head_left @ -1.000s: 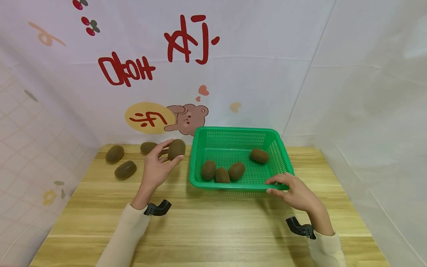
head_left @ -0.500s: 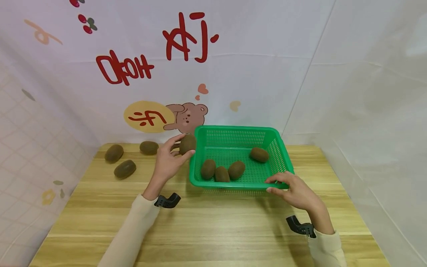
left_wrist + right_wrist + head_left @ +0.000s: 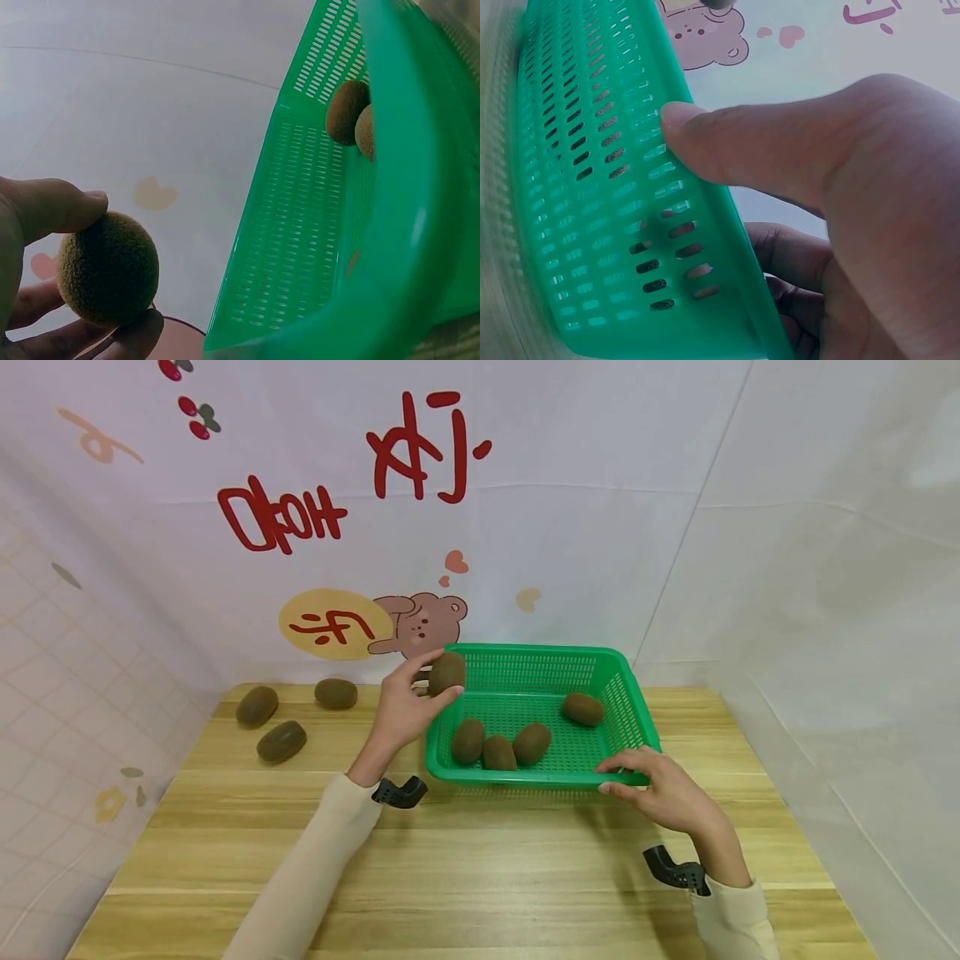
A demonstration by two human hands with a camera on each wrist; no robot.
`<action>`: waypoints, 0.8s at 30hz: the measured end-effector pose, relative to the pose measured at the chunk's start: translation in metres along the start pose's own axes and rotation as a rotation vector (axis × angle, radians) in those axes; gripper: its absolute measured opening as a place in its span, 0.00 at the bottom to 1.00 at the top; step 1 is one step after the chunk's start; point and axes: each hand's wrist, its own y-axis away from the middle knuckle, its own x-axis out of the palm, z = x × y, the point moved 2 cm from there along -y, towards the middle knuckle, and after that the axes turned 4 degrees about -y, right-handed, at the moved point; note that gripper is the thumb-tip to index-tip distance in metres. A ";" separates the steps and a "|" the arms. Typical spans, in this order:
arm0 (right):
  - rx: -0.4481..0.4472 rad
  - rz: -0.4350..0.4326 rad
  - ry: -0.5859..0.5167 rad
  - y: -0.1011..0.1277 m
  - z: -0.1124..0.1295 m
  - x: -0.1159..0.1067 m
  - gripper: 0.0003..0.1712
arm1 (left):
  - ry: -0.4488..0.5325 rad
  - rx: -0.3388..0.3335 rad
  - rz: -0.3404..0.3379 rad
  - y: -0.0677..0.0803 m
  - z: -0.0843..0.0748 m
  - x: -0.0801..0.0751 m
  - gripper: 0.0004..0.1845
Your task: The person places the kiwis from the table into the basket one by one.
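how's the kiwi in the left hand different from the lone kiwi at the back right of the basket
The held kiwi is up in the air above the basket's left rim, while the lone kiwi lies on the basket floor. The left hand grips the held kiwi between thumb and fingers; nothing touches the lone kiwi. The held kiwi stands more upright, the lone kiwi lies on its side. Both are brown, fuzzy and oval.
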 end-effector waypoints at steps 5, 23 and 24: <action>-0.005 -0.006 -0.001 0.000 0.000 0.000 0.12 | -0.014 0.001 0.010 -0.007 -0.002 0.006 0.30; -0.005 -0.002 0.000 0.000 -0.001 0.001 0.11 | -0.145 0.017 0.052 -0.004 0.001 0.003 0.33; -0.002 -0.001 0.000 0.000 -0.001 0.001 0.11 | -0.156 0.017 0.053 -0.004 0.001 0.002 0.34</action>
